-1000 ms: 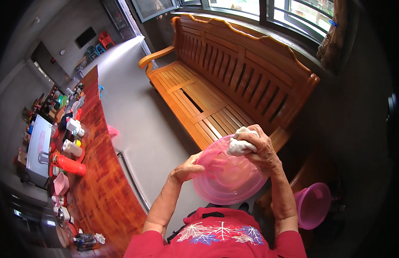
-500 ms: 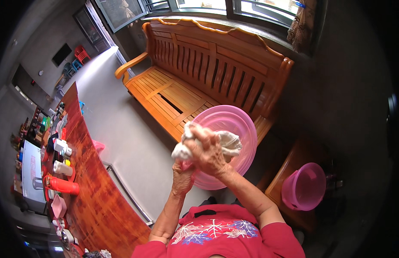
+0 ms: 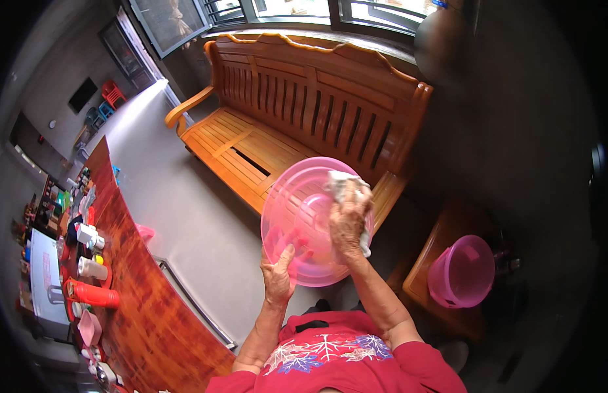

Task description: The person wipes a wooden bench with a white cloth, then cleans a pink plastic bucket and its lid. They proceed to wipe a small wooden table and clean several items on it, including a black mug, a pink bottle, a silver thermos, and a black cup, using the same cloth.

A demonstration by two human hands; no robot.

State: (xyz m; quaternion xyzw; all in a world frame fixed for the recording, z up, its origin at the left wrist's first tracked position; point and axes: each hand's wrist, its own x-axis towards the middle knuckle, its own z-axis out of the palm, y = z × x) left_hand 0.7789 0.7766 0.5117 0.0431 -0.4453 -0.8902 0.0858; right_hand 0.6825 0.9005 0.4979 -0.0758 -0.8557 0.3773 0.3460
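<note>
A translucent pink basin (image 3: pixel 308 213) is held up in front of me, its round inside facing me. At its lower left rim my left hand (image 3: pixel 278 276) is closed, thumb on the near side and fingers showing through the plastic behind. My right hand (image 3: pixel 350 219) presses a crumpled white cloth (image 3: pixel 339 185) against the right side of the basin. Part of that cloth is covered by the fingers, and a corner hangs below them near the rim.
Behind the basin stands a wooden slatted bench (image 3: pixel 242 141) beneath windows. To the right, a pink bucket (image 3: pixel 462 272) rests tilted on a low wooden surface (image 3: pixel 427 278). At left is a reddish wooden table (image 3: pixel 153 308) with a red flask (image 3: pixel 94 294), a pink container (image 3: pixel 89 327) and other items.
My right hand and the cloth have moved right, from the basin's left rim to its right side. The basin has shifted slightly left, and my left hand still grips its rim.
</note>
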